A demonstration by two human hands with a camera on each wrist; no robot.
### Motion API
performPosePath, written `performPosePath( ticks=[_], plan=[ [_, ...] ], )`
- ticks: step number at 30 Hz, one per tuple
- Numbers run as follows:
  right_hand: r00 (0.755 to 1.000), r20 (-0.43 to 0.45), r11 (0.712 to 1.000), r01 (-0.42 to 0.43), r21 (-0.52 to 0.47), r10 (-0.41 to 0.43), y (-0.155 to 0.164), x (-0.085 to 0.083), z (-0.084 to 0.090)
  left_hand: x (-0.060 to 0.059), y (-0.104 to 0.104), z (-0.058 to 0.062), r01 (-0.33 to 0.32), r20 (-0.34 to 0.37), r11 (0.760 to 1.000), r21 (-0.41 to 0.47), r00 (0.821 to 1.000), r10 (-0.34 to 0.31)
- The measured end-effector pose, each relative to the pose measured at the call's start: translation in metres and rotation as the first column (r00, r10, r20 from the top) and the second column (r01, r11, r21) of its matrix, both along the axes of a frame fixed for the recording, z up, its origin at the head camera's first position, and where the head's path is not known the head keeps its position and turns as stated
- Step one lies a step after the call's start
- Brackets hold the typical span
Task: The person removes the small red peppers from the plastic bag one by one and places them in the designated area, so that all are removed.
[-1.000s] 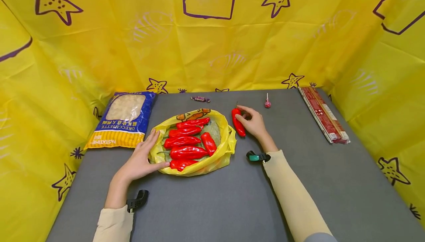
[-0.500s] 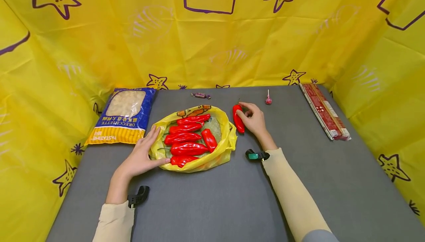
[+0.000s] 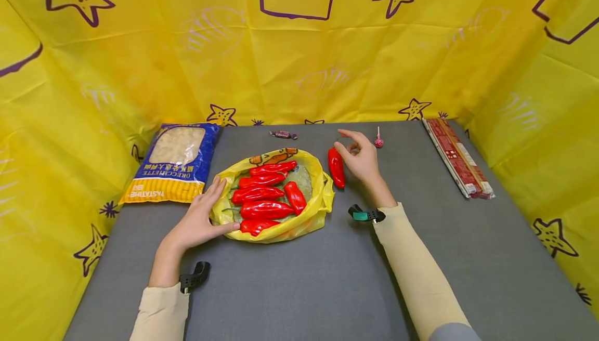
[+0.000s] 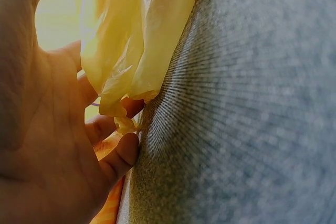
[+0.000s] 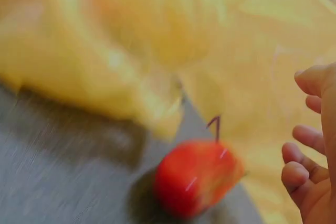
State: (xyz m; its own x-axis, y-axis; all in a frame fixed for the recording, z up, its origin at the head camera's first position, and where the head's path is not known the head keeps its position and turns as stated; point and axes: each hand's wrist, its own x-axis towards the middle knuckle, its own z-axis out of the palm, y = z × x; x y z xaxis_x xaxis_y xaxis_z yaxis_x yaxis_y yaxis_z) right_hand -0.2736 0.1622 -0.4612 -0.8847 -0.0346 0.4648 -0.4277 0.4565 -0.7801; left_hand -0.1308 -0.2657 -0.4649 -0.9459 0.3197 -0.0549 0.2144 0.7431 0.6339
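A yellow plastic bag (image 3: 323, 208) stands with its mouth wide, several red peppers (image 3: 267, 209) lying inside. My left hand (image 3: 198, 224) rests against the bag's left side, fingers spread and thumb over the near rim. In the left wrist view the fingers (image 4: 123, 156) lie along the crumpled yellow plastic. One more red pepper (image 3: 336, 168) lies on the table just right of the bag. My right hand (image 3: 362, 161) is beside that pepper's stem end, holding nothing. The right wrist view has the pepper (image 5: 197, 179) apart from the relaxed fingers (image 5: 310, 140).
A blue and yellow pasta bag (image 3: 170, 164) lies at left. A purple wrapped candy (image 3: 283, 134) and a lollipop (image 3: 378, 141) are toward the back of the grey table (image 3: 290, 289). A long red packet (image 3: 456, 156) lies at right. Yellow cloth (image 3: 299, 70) encloses the sides and back.
My right hand has let go of the pepper beside the bag and moved slightly up and right of it. My left hand keeps its place on the bag. The head view tilted slightly.
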Motion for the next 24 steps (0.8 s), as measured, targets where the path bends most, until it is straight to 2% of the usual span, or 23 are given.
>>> performPosePath(
  ticks=[7,13,16,20,22,24],
  plan=[
    [0.99,0.041,0.991,-0.132,-0.002,0.132,-0.029,-0.001,0.037,0.0,-0.001,0.0,-0.007,0.01,1.0,-0.008,1.0,0.007],
    [0.969,0.055,0.97,-0.242,0.021,0.24,-0.061,-0.005,0.056,0.0,-0.001,0.001,-0.003,0.004,1.0,-0.003,1.0,0.003],
    [0.957,0.067,0.958,-0.286,0.03,0.284,-0.077,-0.007,0.062,0.001,-0.001,0.002,-0.003,0.001,1.0,0.0,1.0,0.003],
    [0.93,0.126,0.936,-0.351,0.033,0.345,-0.096,-0.01,0.062,0.001,-0.001,0.002,0.0,-0.004,1.0,0.003,1.0,0.0],
    [0.911,0.159,0.917,-0.394,0.064,0.38,-0.104,-0.01,0.061,0.001,-0.002,0.002,0.003,-0.007,1.0,0.003,1.0,-0.003],
    [0.885,0.191,0.885,-0.45,0.119,0.424,-0.11,-0.01,0.06,0.001,-0.002,0.002,0.006,-0.006,1.0,0.001,1.0,-0.006]
  ],
)
